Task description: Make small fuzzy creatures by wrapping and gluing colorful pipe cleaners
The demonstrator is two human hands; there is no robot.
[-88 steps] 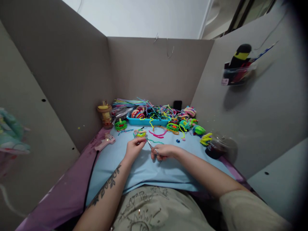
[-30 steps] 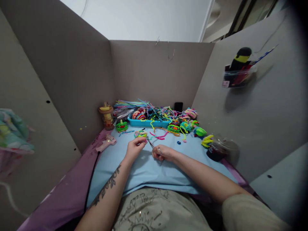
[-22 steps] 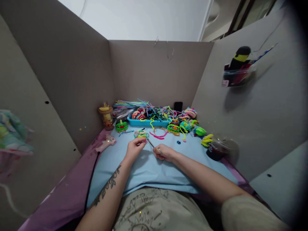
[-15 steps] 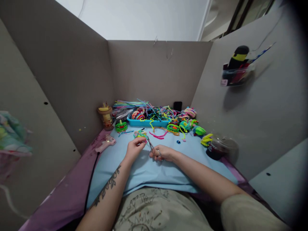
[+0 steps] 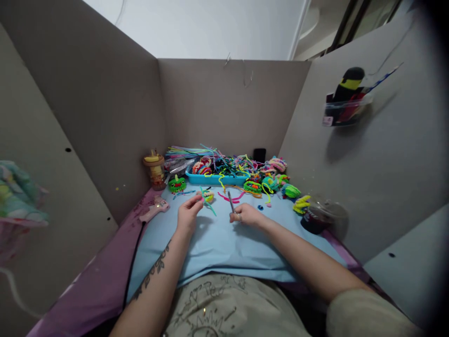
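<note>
– While both forearms reach in over the near edge of the blue mat (image 5: pixel 210 252), where is the workpiece?
– Past mid-mat, left of centre. The left hand (image 5: pixel 187 216) has thumb and fingertips pinched shut on the pipe-cleaner piece (image 5: pixel 205 195), a small multicolour bundle. A teal strand (image 5: pixel 211 208) trails off it, down and to the right. Can't tell if the piece is touching the mat or lifted.
– Other side?
– The right hand (image 5: pixel 248 216) is just right of it and not touching. Its fingers are curled closed around the scissors (image 5: pixel 231 201), tip pointing up and far. Can't tell if the blades are apart.
– How does the piece handle?
– My read is very light, fuzzy pile over thin wire. The surface is soft, and it bends and keeps the bend. It's not slippery or brittle, but a hard squeeze would deform it. The best hold is a fingertip pinch on the wound body, because the strand just flops if held by its end. Cut wire ends may prick.
– What's around it?
– A pink glue gun (image 5: pixel 153 208) lies at the left mat edge and a dark lidded cup (image 5: pixel 317 217) sits on the right. Farther out there's a green figure (image 5: pixel 176 183) and loose strands. The blue tray (image 5: pixel 217 178), heaped with pipe cleaners, sits against the far wall. A yellow-lidded jar (image 5: pixel 154 169) stands far left.
</note>
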